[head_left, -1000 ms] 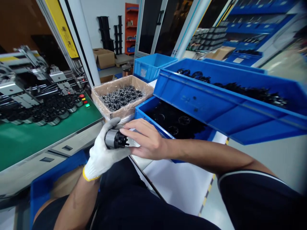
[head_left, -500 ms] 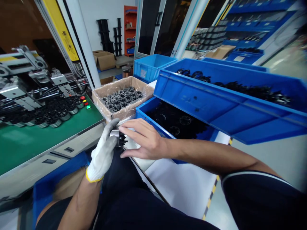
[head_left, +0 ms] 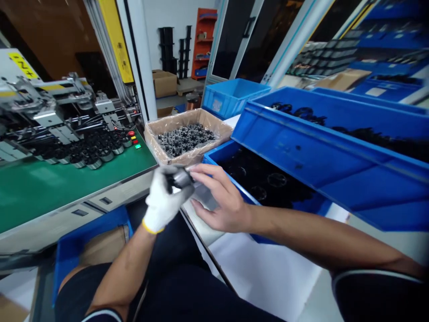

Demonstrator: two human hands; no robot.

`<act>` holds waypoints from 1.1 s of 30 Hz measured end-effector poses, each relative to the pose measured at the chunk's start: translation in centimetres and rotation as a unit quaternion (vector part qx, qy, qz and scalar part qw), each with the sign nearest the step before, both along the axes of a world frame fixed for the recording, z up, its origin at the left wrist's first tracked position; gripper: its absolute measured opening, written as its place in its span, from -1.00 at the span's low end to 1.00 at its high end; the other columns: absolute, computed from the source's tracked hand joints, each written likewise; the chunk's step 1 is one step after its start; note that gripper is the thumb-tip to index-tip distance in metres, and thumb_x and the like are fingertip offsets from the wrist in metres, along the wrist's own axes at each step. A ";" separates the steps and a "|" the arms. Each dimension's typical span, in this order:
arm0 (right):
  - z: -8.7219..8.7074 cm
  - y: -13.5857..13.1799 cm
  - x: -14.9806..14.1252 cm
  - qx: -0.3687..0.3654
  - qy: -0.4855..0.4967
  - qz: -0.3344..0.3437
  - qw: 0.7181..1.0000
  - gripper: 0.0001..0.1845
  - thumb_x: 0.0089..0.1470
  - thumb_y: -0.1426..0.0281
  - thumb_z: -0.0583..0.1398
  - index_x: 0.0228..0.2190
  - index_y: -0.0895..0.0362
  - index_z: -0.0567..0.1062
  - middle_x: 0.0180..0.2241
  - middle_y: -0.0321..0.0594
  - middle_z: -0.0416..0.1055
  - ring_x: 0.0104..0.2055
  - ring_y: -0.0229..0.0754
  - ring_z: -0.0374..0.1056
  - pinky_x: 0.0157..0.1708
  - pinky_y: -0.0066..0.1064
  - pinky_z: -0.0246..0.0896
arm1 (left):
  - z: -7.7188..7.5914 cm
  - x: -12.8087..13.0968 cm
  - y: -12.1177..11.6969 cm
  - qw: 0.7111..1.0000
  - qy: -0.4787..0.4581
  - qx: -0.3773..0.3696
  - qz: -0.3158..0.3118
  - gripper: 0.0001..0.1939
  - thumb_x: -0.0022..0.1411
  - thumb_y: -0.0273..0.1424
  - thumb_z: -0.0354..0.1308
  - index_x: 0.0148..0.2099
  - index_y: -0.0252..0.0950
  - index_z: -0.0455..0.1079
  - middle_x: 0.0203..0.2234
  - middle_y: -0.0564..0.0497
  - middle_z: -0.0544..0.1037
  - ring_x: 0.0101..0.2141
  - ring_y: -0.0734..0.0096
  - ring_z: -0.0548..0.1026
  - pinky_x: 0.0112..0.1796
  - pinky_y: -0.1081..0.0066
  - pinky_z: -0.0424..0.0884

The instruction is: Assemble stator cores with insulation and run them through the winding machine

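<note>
My left hand (head_left: 162,197), in a white glove with a yellow cuff, is closed round a stator core (head_left: 182,178), a short silvery metal cylinder with black plastic at its ends. Motion blurs the part a little, and gloved fingers hide some of it. To its right is my bare right hand (head_left: 223,197), fingers and thumb spread apart. Its fingertips are close to the core's right end; whether they touch it I cannot tell. Behind the hands, a plastic-lined cardboard box (head_left: 219,143) holds many similar metal cores.
On the left, a green worktop (head_left: 67,188) carries rows of cores beside a machine (head_left: 56,118) with lit buttons. At right, a large blue crate (head_left: 321,156) of black parts overhangs a lower blue bin (head_left: 217,157) of black parts. A light-blue bin (head_left: 214,100) stands behind.
The stator core has turned in my left hand, its black end shifting from the right side to the left. The right hand stays spread beside it. The view has swung slightly left.
</note>
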State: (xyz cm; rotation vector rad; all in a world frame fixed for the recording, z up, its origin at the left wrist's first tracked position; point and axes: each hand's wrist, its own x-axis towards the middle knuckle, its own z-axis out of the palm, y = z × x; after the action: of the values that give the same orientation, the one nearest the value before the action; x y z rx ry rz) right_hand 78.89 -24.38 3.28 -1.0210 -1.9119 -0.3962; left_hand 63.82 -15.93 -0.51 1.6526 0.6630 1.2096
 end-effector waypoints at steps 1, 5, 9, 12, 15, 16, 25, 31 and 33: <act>-0.2 0.1 -0.1 -0.017 0.015 -0.010 1.000 -0.32 0.11 0.54 0.30 0.24 0.28 0.32 0.12 0.23 0.40 0.21 0.08 0.40 0.15 -0.08 0.48 | 0.4 -0.6 0.1 1.000 -0.019 0.003 0.000 -0.49 0.04 -0.40 0.40 -0.02 -0.19 0.23 0.00 -0.10 0.54 -0.02 0.19 0.59 0.00 0.17 0.55; -1.2 0.7 -0.3 -0.037 0.035 0.039 0.998 -0.36 0.16 0.40 0.35 0.21 0.28 0.32 0.06 0.18 0.44 0.15 0.05 0.43 0.14 -0.12 0.49 | 1.8 -2.7 -0.9 0.995 0.011 0.098 0.028 -0.29 -0.08 -0.37 0.54 0.07 -0.17 0.27 -0.02 -0.02 0.50 -0.04 0.22 0.57 -0.01 0.18 0.56; -1.5 0.6 -0.2 -0.056 0.079 0.108 0.989 -0.51 0.27 0.28 0.32 0.13 0.21 0.37 -0.03 0.04 0.51 0.05 -0.08 0.49 0.07 -0.24 0.51 | 2.6 -4.1 -1.4 0.981 0.064 0.180 -0.026 -0.29 -0.12 -0.24 0.61 0.08 -0.13 0.43 -0.04 -0.01 0.48 -0.04 0.18 0.54 -0.06 0.21 0.57; -1.1 0.0 -0.3 -0.108 0.121 0.105 0.981 -0.46 0.21 0.36 0.33 0.15 0.20 0.35 -0.01 -0.02 0.52 -0.01 -0.15 0.52 0.02 -0.32 0.51 | 3.8 -5.2 -0.8 0.970 0.056 0.223 -0.073 -0.36 -0.06 -0.20 0.60 0.08 -0.07 0.52 0.01 -0.04 0.51 0.03 0.09 0.54 -0.03 0.18 0.58; -0.8 -0.4 -0.5 -0.120 0.118 0.116 0.979 -0.43 0.15 0.46 0.31 0.16 0.20 0.34 -0.02 -0.05 0.53 -0.01 -0.16 0.53 0.01 -0.34 0.51 | 4.8 -6.2 -0.4 0.949 0.123 0.279 -0.075 -0.42 0.00 -0.21 0.57 0.10 -0.04 0.57 -0.01 -0.05 0.61 -0.04 0.04 0.61 -0.03 0.15 0.60; -0.8 -0.4 -0.5 -0.119 0.111 0.122 0.979 -0.43 0.14 0.47 0.30 0.17 0.20 0.33 -0.02 -0.06 0.53 -0.01 -0.16 0.53 0.02 -0.34 0.51 | 4.9 -6.4 -0.4 0.943 0.148 0.288 -0.071 -0.42 0.01 -0.21 0.57 0.10 -0.03 0.58 -0.02 -0.05 0.63 -0.06 0.03 0.62 -0.04 0.15 0.61; -0.3 0.3 -0.3 -0.031 0.063 0.114 0.991 -0.59 0.23 0.49 0.29 0.09 0.20 0.40 0.04 0.04 0.46 0.15 -0.09 0.43 0.11 -0.23 0.49 | 1.1 -5.7 -0.7 0.988 0.023 0.055 -0.143 -0.24 0.13 -0.17 0.44 0.36 -0.03 0.37 0.33 -0.16 0.36 0.30 -0.16 0.38 0.16 -0.01 0.53; -0.8 0.8 0.0 -0.024 0.031 0.090 0.995 -0.53 0.20 0.48 0.30 0.12 0.27 0.41 0.02 0.10 0.45 0.11 -0.06 0.45 0.07 -0.25 0.52 | 0.4 -5.1 -0.6 0.992 0.064 0.085 -0.071 -0.30 0.06 -0.28 0.54 0.23 -0.10 0.41 0.08 -0.09 0.54 0.09 0.07 0.55 0.10 0.13 0.54; -0.6 0.9 0.2 -0.047 0.046 0.081 0.995 -0.50 0.18 0.49 0.31 0.14 0.25 0.39 0.05 0.10 0.43 0.16 -0.04 0.43 0.10 -0.22 0.51 | 0.2 -5.1 -0.6 0.991 0.033 0.096 -0.085 -0.44 0.20 -0.28 0.45 0.21 -0.11 0.42 0.08 -0.08 0.55 0.08 0.12 0.56 0.09 0.16 0.55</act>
State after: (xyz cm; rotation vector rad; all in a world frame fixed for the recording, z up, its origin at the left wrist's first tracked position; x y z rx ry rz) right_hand 79.07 -23.49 2.67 -0.9190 -1.9287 -0.1648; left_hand 58.67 -16.49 -0.27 1.8768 0.4463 1.1270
